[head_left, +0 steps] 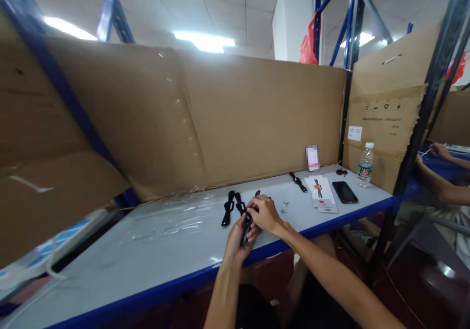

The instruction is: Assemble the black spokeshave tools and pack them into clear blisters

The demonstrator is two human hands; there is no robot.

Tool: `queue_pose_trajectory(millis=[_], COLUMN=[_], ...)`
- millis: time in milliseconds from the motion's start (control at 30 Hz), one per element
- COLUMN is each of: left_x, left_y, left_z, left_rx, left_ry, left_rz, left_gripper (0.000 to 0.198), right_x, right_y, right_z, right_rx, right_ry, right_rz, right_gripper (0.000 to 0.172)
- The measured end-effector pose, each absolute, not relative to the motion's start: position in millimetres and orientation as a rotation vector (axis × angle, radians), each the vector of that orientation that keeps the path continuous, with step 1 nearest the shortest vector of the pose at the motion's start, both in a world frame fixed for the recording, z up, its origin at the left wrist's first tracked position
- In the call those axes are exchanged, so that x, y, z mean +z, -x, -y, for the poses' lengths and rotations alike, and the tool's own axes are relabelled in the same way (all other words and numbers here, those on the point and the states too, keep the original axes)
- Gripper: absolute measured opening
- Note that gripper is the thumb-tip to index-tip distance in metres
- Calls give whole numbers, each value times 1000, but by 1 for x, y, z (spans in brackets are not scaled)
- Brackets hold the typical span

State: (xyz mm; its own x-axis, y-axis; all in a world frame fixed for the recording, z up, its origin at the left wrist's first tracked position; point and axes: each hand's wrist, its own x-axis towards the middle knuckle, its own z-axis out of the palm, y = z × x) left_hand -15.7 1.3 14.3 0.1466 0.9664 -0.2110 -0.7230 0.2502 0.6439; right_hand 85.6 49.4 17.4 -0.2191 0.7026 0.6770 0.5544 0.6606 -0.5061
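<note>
My left hand (237,241) is closed around a black watch-strap-like piece (245,238), above the table's front edge. The fingers of my right hand (267,214) are closed at the upper part of the same piece; whether they also pinch something small is hidden. Just beyond my hands lie a black strap-like piece with an open frame in its middle (228,209) and a similar piece (238,200), partly covered by my hands. To the right of my right hand are several small shiny metal bits (283,211). Farther right rests one more black strap-like piece (298,182).
Printed cards (329,202), a black phone (345,192), a small dark item (341,172) and a water bottle (364,166) occupy the right end. A lit screen (313,159) leans on the cardboard wall (257,123). Clear plastic (172,221) lies left. Another person's arms (440,172) show far right.
</note>
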Motion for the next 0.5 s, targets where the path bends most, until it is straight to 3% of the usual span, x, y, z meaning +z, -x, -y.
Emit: queue_pose_trajectory(millis=[133,500], left_x=[16,9], left_y=[17,17], left_z=[0,1], left_rx=[1243,1306], left_ry=[-447,-590], left_rz=[-664,-632], left_gripper=[25,14], right_x=[19,26], right_y=[-88,-97], right_z=[-50,-47], right_rx=[251,406], right_ry=[980,939], right_rz=[1865,1835], right_gripper=[13,11])
